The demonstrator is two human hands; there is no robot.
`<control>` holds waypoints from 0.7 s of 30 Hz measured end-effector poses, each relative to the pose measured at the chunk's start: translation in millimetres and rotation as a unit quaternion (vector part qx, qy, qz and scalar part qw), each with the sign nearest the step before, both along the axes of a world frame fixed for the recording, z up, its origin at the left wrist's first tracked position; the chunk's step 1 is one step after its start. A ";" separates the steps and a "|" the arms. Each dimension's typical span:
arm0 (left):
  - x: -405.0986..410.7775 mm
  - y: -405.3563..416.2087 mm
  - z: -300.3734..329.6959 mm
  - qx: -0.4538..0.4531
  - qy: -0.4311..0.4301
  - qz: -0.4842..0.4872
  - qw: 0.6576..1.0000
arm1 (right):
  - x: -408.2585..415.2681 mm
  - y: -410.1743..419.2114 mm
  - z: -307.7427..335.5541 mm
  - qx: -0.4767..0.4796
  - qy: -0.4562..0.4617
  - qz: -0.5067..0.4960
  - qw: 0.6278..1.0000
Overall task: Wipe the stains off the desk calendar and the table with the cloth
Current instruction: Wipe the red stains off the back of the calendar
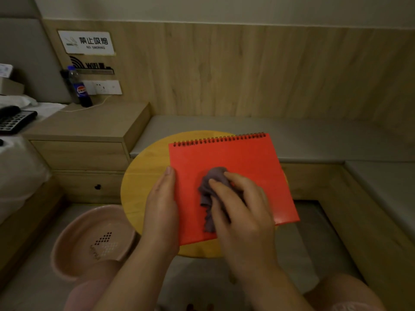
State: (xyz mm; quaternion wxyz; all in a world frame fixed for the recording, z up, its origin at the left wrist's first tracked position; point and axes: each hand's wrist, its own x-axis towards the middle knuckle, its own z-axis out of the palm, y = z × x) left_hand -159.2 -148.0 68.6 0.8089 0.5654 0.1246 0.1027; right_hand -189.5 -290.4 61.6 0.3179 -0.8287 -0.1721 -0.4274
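A red spiral-bound desk calendar (244, 162) lies flat on a small round yellow table (143, 173), its wire binding along the far edge. My right hand (242, 207) presses a crumpled purple-grey cloth (210, 189) onto the middle of the red cover. My left hand (161, 203) lies flat with fingers together along the calendar's left edge, pinning it to the table. The calendar overhangs the table's right side.
A pink plastic basin (94, 241) stands on the floor at the lower left of the table. A wooden bedside cabinet (89, 131) with a cola bottle (78, 86) sits to the far left. A grey cushioned bench (314, 140) runs behind and to the right.
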 end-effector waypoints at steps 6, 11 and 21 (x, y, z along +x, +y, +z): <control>-0.5 12.5 3.9 -0.008 0.018 0.027 0.999 | 16.5 -52.5 4.1 0.030 -0.003 -0.070 0.997; -0.6 16.5 9.2 0.006 0.011 0.052 0.999 | 17.8 -79.8 7.5 0.078 0.040 -0.078 0.993; 3.5 15.3 10.7 0.052 0.034 0.002 0.998 | 16.0 -79.1 9.6 0.113 0.047 -0.015 0.992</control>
